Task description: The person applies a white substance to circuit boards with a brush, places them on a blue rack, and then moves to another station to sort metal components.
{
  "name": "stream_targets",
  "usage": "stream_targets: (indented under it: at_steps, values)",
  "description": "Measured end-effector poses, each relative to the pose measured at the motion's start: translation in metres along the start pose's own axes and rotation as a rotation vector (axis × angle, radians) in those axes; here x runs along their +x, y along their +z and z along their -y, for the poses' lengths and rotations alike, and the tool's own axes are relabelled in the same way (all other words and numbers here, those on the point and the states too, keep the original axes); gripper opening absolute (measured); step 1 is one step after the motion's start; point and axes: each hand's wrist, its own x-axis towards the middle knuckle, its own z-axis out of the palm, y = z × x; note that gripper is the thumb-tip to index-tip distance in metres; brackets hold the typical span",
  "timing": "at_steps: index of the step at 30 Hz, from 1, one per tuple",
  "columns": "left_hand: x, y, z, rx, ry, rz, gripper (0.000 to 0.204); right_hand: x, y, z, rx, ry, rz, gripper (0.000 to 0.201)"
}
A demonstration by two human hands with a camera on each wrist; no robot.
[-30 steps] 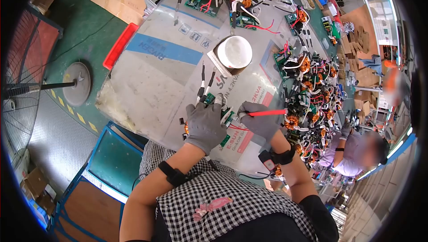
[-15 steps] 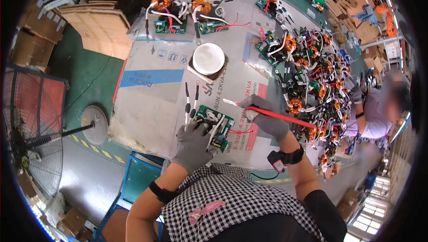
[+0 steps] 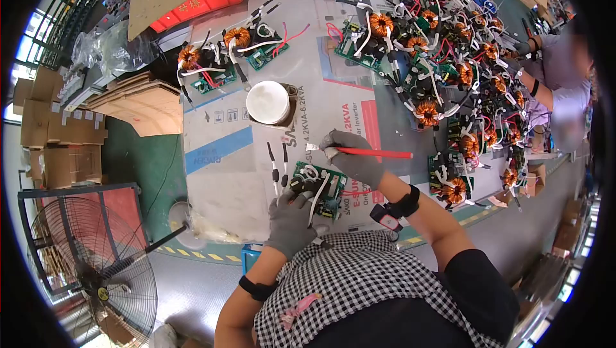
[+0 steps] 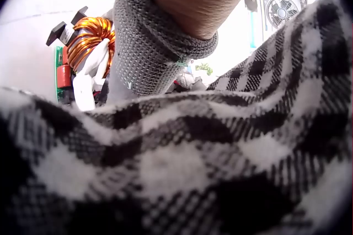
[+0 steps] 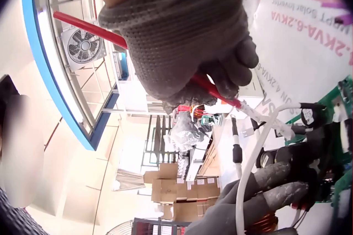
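My right hand [image 3: 355, 161] grips a slim red stick [image 3: 383, 153] whose tip is coated in white. In the right wrist view, that white tip [image 5: 268, 120] is close over a white cable and black components on a green circuit board [image 3: 335, 189]. Gloved in grey, my left hand [image 3: 290, 226] holds the board at its near left side, fingers bent over its parts. Beneath that hand is the board's copper coil [image 4: 91, 39], which shows in the left wrist view. Two black-sleeved leads [image 3: 277, 167] extend from the board across the tabletop.
A white tub [image 3: 268, 102] stands beyond the board. Two more coil boards [image 3: 212, 78] lie at the back left, and many wired boards [image 3: 427, 114] crowd the right. Another person [image 3: 558, 85] works at the far right. A red bin [image 3: 208, 0] is at the back.
The stick came up off the board area and swung round, its white tip now nearer the board than half a second ago. My left hand stays at the board; the head view has shifted.
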Motion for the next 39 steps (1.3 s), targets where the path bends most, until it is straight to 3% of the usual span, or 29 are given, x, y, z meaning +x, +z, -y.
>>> stream_targets:
  at_steps: [4,7,11,12,16,19,20,24,29,35,39]
  values:
    - [0.026,-0.022,-0.003,-0.075,-0.19,-0.165,0.046,-0.001,-0.003,-0.012,0.07,-0.089,-0.077,0.011]
    - [0.058,-0.022,0.003,0.133,-0.25,-0.287,0.034,-0.007,-0.01,-0.007,0.075,-0.094,-0.084,0.011]
    - [0.06,-0.01,-0.001,-0.05,-0.137,-0.116,0.025,-0.009,-0.02,0.008,0.099,-0.052,0.019,0.012]
    - [0.049,-0.003,-0.004,0.001,0.012,-0.257,0.023,-0.015,-0.02,0.008,0.138,-0.02,0.067,0.013]
    - [0.025,0.007,-0.006,-0.373,0.019,-0.087,0.029,-0.011,-0.008,-0.013,0.037,-0.02,0.175,0.014]
    - [0.014,0.005,-0.002,-0.395,0.154,-0.126,0.036,-0.015,-0.003,-0.015,0.096,0.013,0.103,0.012]
    - [0.014,0.003,-0.004,-0.363,0.121,0.056,0.04,-0.018,-0.006,-0.014,0.064,-0.04,0.054,0.012]
    - [0.012,0.008,-0.011,-0.225,0.148,0.087,0.038,-0.026,-0.01,-0.021,0.032,0.014,0.068,0.01]
    - [0.013,0.009,-0.012,-0.222,0.131,0.059,0.039,-0.025,0.011,-0.044,-0.056,0.018,0.083,0.015]
    - [0.009,0.02,-0.007,-0.203,0.106,0.043,0.038,-0.037,0.012,-0.038,0.159,-0.045,-0.031,0.015]
    - [0.009,0.023,-0.006,-0.189,0.132,0.003,0.038,-0.038,0.008,-0.035,0.012,-0.011,0.019,0.014]
